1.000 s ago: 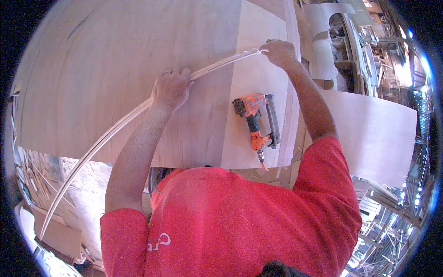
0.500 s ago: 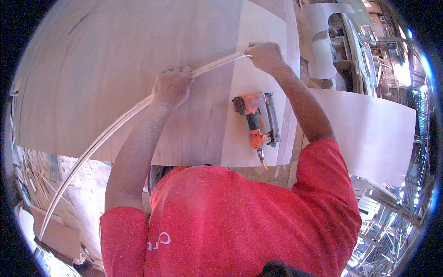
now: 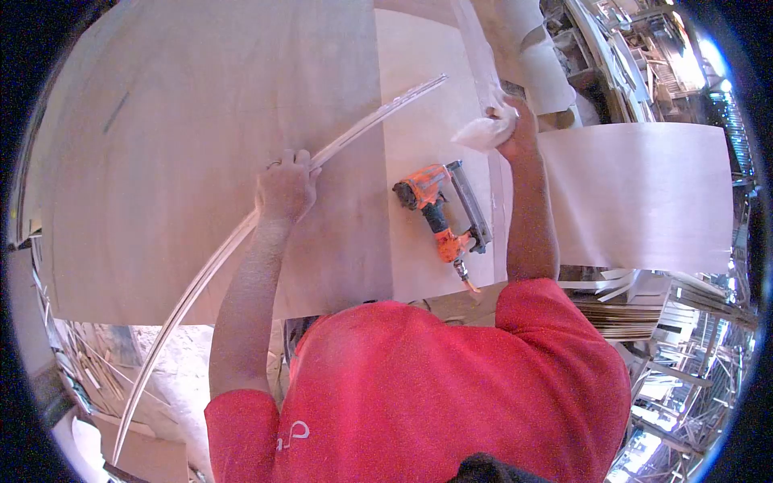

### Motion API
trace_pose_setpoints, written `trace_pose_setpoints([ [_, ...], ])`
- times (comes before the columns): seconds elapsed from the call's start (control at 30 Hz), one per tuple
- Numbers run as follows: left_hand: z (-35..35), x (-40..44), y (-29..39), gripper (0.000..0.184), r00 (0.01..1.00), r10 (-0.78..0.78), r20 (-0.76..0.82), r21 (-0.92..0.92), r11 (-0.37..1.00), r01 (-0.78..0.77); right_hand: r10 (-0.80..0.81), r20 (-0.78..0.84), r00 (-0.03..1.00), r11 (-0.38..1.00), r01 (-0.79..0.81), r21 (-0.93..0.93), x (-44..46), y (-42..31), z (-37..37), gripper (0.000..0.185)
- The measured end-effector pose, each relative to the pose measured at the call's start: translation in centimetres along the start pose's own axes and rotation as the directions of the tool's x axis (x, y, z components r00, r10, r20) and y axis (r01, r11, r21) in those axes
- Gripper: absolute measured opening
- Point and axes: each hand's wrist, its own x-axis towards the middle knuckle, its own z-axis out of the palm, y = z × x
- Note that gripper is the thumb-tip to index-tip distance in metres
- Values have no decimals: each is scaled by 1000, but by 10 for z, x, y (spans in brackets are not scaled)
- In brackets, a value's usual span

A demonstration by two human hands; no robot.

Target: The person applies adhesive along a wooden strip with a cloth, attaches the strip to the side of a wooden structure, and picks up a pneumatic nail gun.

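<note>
My left hand (image 3: 286, 189) is closed round a bundle of long, thin, pale strips (image 3: 370, 121). The strips slant over the board, and their far end lies free near its middle. Their other end curves down past the near edge at the left. On the right, my right hand (image 3: 519, 129) grips a crumpled, whitish, film-like piece (image 3: 485, 133), partly blurred, which hangs from the fingers. Between my arms an orange and black pneumatic nail gun (image 3: 443, 213) lies on its side, touched by neither hand.
The wide wooden sheet (image 3: 201, 97) spreads under both hands, with a paler band on its right. A curved pale sheet (image 3: 644, 193) juts out at the right. Below it are stacked thin boards (image 3: 620, 318). Scrap strips lie on the floor at lower left.
My right hand has left the strips' end and moved right and slightly down, now with the whitish film in it. My left hand stays on the strips. The view has shifted.
</note>
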Motion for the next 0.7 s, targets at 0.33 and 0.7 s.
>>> trace_pose_setpoints([
  [0.33, 37, 6, -10, 26, 997, 58, -45, 159, 986, -50, -21, 179, 984, 855, -75, 513, -47, 31, -36, 46],
  [0.7, 10, -8, -5, 27, 973, 127, -192, -29, 990, -135, -378, -22, 925, 724, 311, 616, -65, 32, 43, 63],
])
